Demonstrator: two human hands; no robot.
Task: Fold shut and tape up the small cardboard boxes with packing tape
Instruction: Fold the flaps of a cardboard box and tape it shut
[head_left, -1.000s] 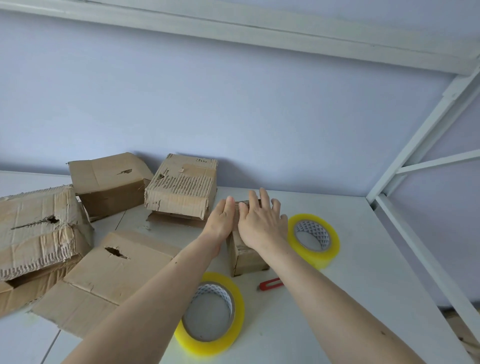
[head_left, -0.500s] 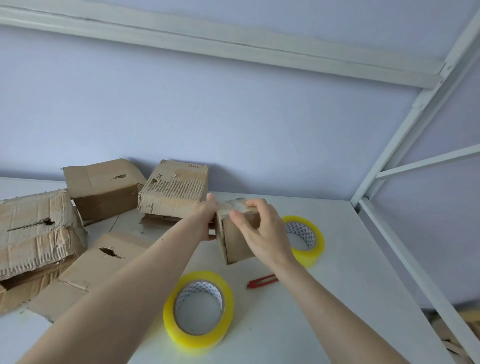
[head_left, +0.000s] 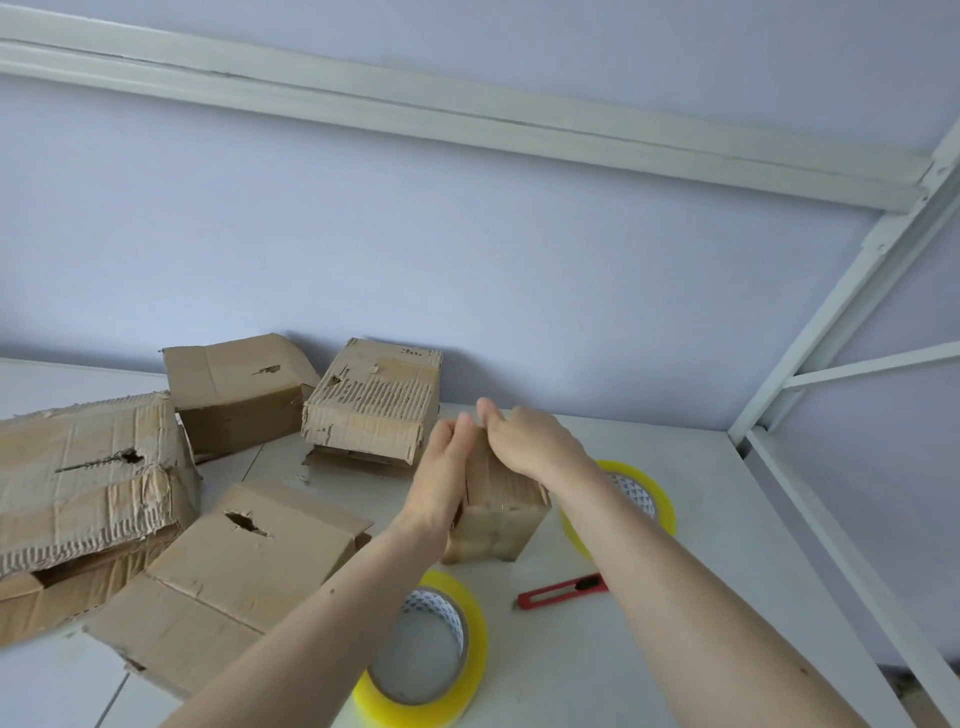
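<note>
Two hands meet on a small box (head_left: 496, 512) that stands on the white desk (head_left: 701, 597). The left hand (head_left: 444, 480) lies flat against the box's left side, fingers straight and together, pointing away from the person. The right hand (head_left: 530, 441) rests over the box's top, palm down, fingers extended toward the far edge; whether its fingertips curl over that edge cannot be told. The fingertips of both hands come close together above the box's far left corner. Just right of the right wrist lies a yellow tape roll (head_left: 641, 493), partly hidden by the forearm. Near the person, between the two forearms, lies a second tape roll (head_left: 431, 654), flat on the desk. A red cutter (head_left: 563, 590) lies between that roll and the right forearm, just in front of the box. Left of the left hand sit four larger worn boxes: a torn one (head_left: 371, 405) just beyond the fingertips, one (head_left: 234, 384) farther left by the wall, a flattened one (head_left: 228, 577) beside the left forearm, and a crushed one (head_left: 83, 483) at the far left.
</note>
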